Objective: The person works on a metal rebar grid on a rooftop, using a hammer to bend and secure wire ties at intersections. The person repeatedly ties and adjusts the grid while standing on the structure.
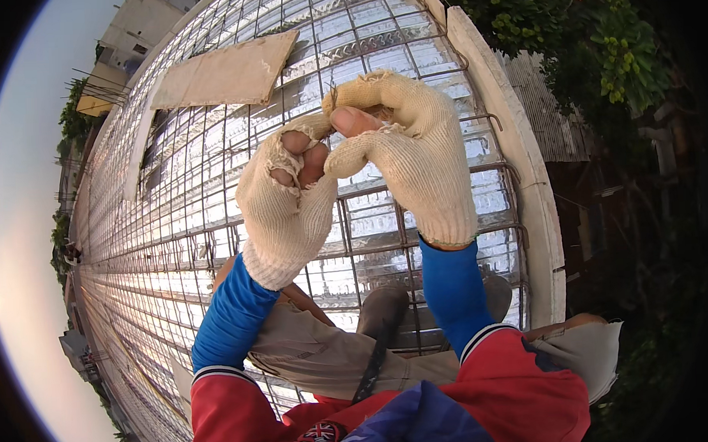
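Observation:
My two hands, in cream knitted gloves with torn fingers, meet fingertip to fingertip above a grid of rebar (354, 221). My left hand (286, 188) is closed, its bare fingertips showing through holes and curled inward; what they hold is hidden. My right hand (418, 145) curves round in a pinch, one bare fingertip poking from the torn glove. A short, thin dark wire (333, 95) sticks up where the fingertips meet, seemingly pinched by my right fingers. Both hands are raised off the bars.
Shiny metal decking lies under the rebar. A flat board (224, 70) rests on the bars ahead to the left. Hooked bar ends line a pale concrete edge (515, 153) on the right, with trees (629, 48) beyond it. Dark boots (384, 309) stand below me.

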A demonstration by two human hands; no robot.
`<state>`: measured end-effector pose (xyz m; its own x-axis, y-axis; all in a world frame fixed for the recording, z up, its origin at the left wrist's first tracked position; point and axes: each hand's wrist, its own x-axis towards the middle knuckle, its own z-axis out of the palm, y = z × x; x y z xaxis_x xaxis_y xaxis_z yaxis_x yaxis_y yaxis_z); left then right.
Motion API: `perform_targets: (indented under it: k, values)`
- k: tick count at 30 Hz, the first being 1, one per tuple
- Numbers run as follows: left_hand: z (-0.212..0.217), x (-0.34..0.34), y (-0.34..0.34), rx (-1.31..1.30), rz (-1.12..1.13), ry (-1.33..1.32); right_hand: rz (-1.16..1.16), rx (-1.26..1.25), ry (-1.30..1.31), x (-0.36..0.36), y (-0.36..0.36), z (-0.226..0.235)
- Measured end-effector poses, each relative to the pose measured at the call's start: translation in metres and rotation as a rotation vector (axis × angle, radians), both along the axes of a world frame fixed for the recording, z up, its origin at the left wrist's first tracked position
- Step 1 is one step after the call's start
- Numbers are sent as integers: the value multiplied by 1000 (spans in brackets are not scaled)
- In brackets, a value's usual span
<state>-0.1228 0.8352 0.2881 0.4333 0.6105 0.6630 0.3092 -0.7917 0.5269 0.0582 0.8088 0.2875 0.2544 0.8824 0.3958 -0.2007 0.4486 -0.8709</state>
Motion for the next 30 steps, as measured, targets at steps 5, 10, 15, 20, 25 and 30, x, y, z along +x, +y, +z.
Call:
perform_targets:
  k: [5, 10, 15, 20, 25, 30]
  values:
    - [10, 20, -24, -670, -147, -619, 89, 51, 149, 3, -2, 1]
    - [23, 14, -16, -121, -16, -67, 170, 3, 204, 9, 1, -6]
    - [16, 11, -15, -349, 23, -146, 219, 82, 296, 7, -3, -6]
    - [52, 20, -22, -513, 107, -125, 108, 210, 223, -2, -8, -12]
    - [59, 14, -22, -549, 127, -97, -36, 292, 106, -11, -9, -25]
    - [53, 10, -15, -339, 113, -57, -80, 267, 189, -20, -5, -23]
